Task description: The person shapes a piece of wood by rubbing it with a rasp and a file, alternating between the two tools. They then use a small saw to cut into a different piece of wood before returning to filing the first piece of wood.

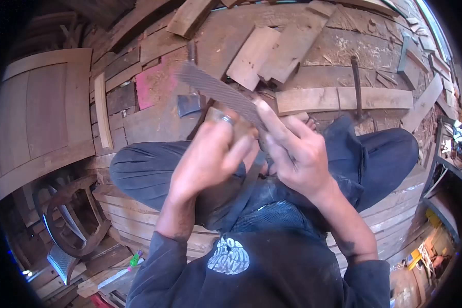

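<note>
A long flat tool with a ridged grey-brown face [220,92], like a saw blade or file, slants from upper left down to my right hand [297,149]. My right hand's fingers lie along its lower end, the index finger stretched over it. My left hand [208,154], a ring on one finger, is closed round a small wooden piece [238,126] just below the tool. Motion blurs that piece and the tool's far tip. Between my crossed legs, under the hands, a dark strap-like strip [246,190] shows in part.
Boards [254,56] and a long curved plank [344,99] lie ahead among shavings. A hammer-like tool [190,104] rests near a pink patch [161,82]. At left stands a wooden panel [46,113], with an oval wooden frame [72,215] below. A metal bar [356,84] crosses the plank.
</note>
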`<state>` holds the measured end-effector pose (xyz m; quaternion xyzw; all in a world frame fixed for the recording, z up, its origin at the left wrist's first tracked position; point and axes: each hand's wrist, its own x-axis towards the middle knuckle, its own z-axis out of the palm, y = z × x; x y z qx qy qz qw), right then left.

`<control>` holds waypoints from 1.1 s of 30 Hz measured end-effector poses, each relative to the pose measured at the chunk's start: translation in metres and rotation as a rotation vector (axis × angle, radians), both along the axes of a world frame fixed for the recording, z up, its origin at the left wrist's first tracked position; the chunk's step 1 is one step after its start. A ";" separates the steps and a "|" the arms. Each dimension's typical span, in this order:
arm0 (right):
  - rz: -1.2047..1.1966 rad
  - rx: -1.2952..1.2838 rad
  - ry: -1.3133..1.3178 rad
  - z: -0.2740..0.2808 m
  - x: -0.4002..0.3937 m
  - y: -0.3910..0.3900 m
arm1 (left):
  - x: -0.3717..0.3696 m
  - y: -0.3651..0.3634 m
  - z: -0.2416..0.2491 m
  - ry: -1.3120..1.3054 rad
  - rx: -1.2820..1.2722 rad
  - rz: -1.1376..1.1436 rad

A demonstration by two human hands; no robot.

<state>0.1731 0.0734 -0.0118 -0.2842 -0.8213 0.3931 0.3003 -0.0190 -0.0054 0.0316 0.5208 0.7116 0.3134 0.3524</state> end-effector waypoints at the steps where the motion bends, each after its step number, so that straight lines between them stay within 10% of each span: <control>1: 0.030 0.049 -0.012 0.007 -0.004 0.009 | 0.001 0.000 0.001 0.034 -0.070 -0.076; 18: 0.018 0.070 -0.098 0.022 -0.009 0.023 | 0.006 0.009 0.007 -0.090 -0.142 -0.074; 24: -0.386 -0.274 0.020 0.029 0.043 0.049 | -0.018 0.010 0.012 -0.170 -0.092 0.049; 33: 0.016 -0.040 -0.063 0.026 0.053 0.015 | -0.015 0.007 0.018 -0.141 -0.068 0.012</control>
